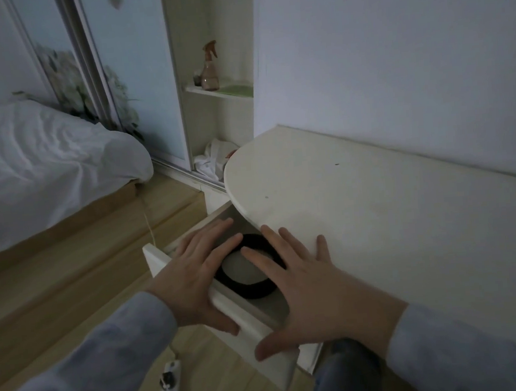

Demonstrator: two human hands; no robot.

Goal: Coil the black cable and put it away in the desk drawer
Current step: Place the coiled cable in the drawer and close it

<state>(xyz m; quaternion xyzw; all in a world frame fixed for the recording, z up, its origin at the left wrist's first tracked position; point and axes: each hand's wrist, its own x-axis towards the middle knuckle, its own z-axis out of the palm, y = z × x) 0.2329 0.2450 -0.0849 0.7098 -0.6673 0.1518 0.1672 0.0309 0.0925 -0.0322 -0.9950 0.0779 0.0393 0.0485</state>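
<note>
The black cable lies coiled in a ring on the floor of the pulled-out cream desk drawer. My left hand hovers over the drawer's left side, fingers spread, thumb near the front panel, holding nothing. Spread flat over the drawer's right side is my right hand, its fingers reaching above the coil and the desk edge, thumb down at the drawer front. Parts of the coil are hidden under both hands.
The cream desk top with a rounded end runs along the wall on the right. A white power strip with a cord lies on the wooden floor below. A bed stands left; a shelf niche holds a spray bottle.
</note>
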